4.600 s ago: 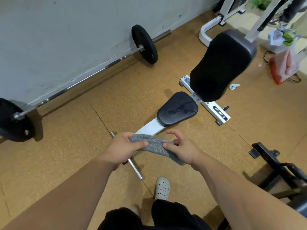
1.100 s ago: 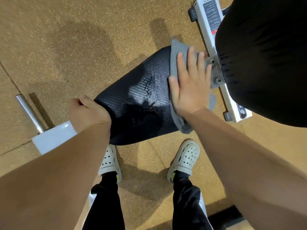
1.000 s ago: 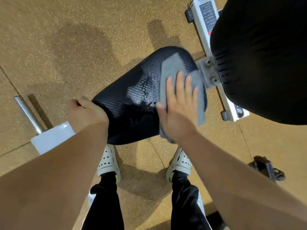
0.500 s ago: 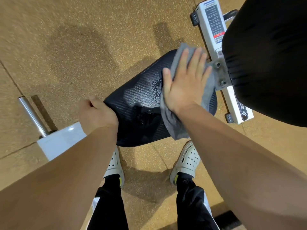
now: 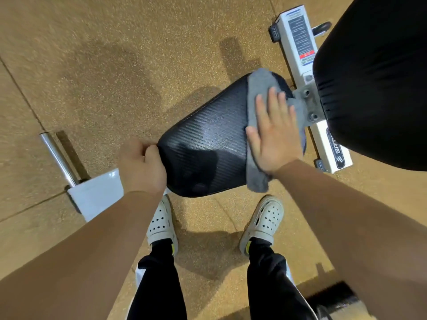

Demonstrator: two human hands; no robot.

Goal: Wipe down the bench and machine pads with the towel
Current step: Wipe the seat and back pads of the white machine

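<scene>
Towel under flat right hand on seat pad, left hand gripping its edge, backrest alongside.

Grey towel spread flat over the far end of the black ribbed seat pad, one crumpled corner hanging off its near edge, pad sheen damp in the middle, larger black back pad raised just beyond the towel
</scene>
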